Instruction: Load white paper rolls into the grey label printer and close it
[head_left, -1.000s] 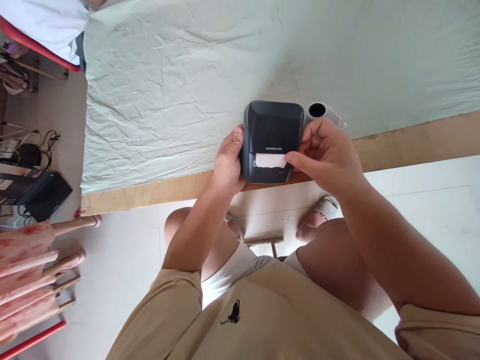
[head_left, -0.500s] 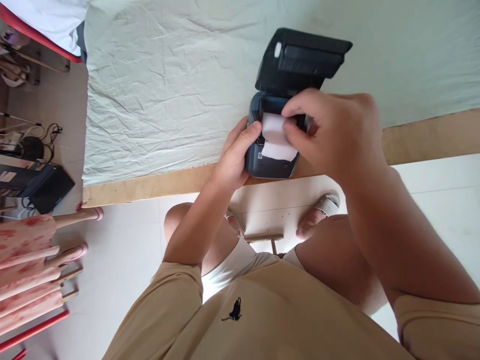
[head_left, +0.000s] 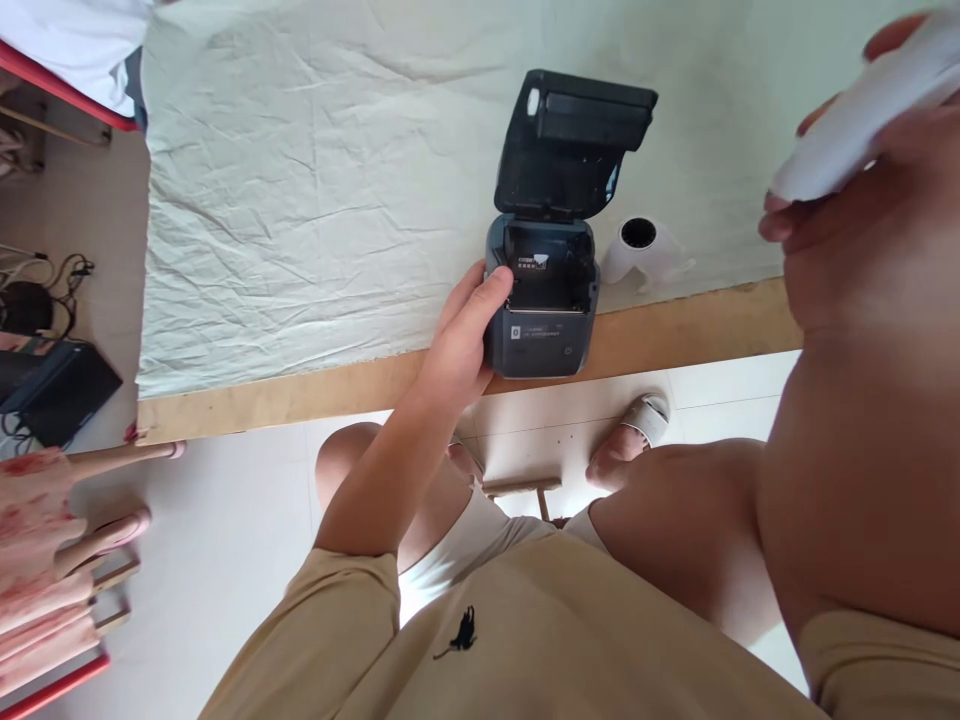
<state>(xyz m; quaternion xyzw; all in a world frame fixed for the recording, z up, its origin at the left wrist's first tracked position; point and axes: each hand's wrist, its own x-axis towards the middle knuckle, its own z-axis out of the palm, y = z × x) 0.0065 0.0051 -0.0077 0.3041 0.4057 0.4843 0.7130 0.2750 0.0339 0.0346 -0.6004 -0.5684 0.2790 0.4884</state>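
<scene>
My left hand point(head_left: 465, 325) grips the left side of a small dark label printer point(head_left: 540, 345), its thumb over the edge of the paper compartment. The printer's lid point(head_left: 574, 150) stands raised, and no roll is in the compartment. Just right of the printer, on the cloth, lies a white paper roll point(head_left: 660, 255) with a dark round core and a loose end. At the upper right, my right hand point(head_left: 870, 190) is closed round a smooth, long white object point(head_left: 855, 130). Motion blur and the frame edge hide what kind it is.
A pale green cloth point(head_left: 322, 200) covers the table, leaving its wooden front edge point(head_left: 300, 400) bare. On the left, a person in a pink patterned garment point(head_left: 37, 510) sits near a black box point(head_left: 64, 390) and cables. My legs are under the table edge.
The white paper has left the printer, and a roll now lies to its right. My right hand has moved from the compartment to the upper right and holds a white object. My left hand keeps its grip.
</scene>
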